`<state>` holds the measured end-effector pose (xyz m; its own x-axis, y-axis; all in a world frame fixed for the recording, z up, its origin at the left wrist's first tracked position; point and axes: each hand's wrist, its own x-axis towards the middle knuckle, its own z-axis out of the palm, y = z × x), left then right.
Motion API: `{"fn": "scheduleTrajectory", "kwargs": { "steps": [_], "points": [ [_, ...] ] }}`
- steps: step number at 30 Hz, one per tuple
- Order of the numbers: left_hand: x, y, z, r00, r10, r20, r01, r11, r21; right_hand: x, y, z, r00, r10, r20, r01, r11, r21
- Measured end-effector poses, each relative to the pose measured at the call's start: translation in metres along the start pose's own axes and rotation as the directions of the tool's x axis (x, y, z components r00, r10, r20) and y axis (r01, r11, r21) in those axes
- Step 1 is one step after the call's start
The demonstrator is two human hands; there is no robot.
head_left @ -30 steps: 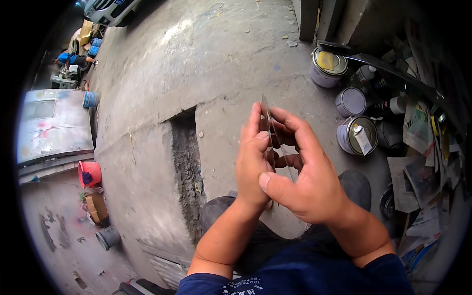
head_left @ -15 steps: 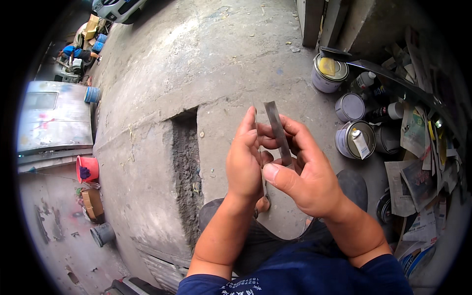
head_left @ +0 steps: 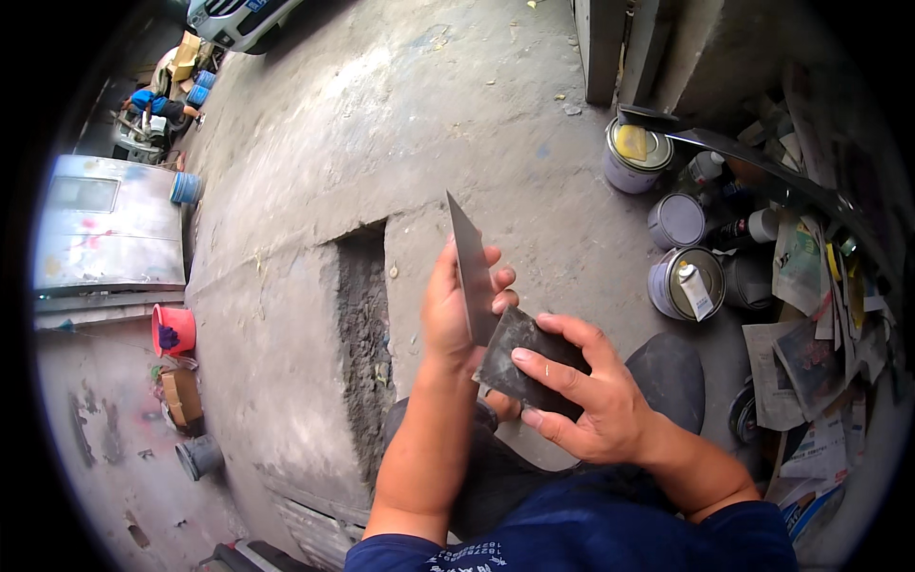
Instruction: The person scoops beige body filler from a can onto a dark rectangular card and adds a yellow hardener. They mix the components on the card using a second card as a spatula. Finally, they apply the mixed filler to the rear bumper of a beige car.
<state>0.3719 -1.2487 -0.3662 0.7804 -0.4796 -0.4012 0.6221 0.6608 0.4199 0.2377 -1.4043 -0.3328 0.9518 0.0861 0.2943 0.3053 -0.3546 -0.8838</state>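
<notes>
Thin plate (head_left: 471, 286): apparently metal, smooth, dull grey sheen | dark plate (head_left: 522, 345): matt, scuffed, pale smears, material undetermined | floor (head_left: 286, 191): rough, worn concrete | grey-lidded tin (head_left: 679, 221): metal, matt lid | newspaper (head_left: 770, 367): matt, creased paper | red bucket (head_left: 184, 327): smooth plastic | carton (head_left: 181, 396): matt cardboard | shirt (head_left: 610, 520): matt navy cloth

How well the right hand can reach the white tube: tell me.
Probably not as things stand: the right hand is occupied with a dark flat piece. Otherwise, the way past the knee to the white tube on the can looks free.
</notes>
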Motion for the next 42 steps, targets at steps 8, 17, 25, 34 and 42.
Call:
{"fn": "scheduleTrajectory", "kwargs": {
  "steps": [8, 17, 25, 34, 42],
  "points": [
    [0.005, -0.013, 0.001, 0.992, 0.058, -0.109, -0.016, 0.937, 0.349, 0.005, 0.007, -0.007, 1.0, 0.004, 0.028, -0.003, 0.999, -0.033],
    [-0.005, -0.022, 0.025, 0.894, -0.203, 0.4, 0.219, 0.976, 0.007, 0.06, 0.05, -0.062, 0.91, 0.212, -0.355, -0.166, 0.974, 0.155],
    [-0.008, -0.005, 0.045, 0.975, 0.033, 0.22, -0.068, 0.986, 0.154, -0.004, 0.066, -0.058, 0.854, 0.52, 0.031, -0.242, 0.344, 0.907],
    [-0.006, -0.02, 0.038, 0.992, 0.04, 0.122, -0.088, 0.902, 0.423, 0.002, 0.094, -0.027, 0.925, 0.286, 0.252, -0.38, 0.642, 0.666],
    [-0.008, -0.01, 0.039, 0.964, 0.231, 0.13, -0.265, 0.839, 0.475, 0.007, 0.099, -0.055, 0.843, 0.538, 0.002, -0.406, 0.634, 0.658]
  ]
}}
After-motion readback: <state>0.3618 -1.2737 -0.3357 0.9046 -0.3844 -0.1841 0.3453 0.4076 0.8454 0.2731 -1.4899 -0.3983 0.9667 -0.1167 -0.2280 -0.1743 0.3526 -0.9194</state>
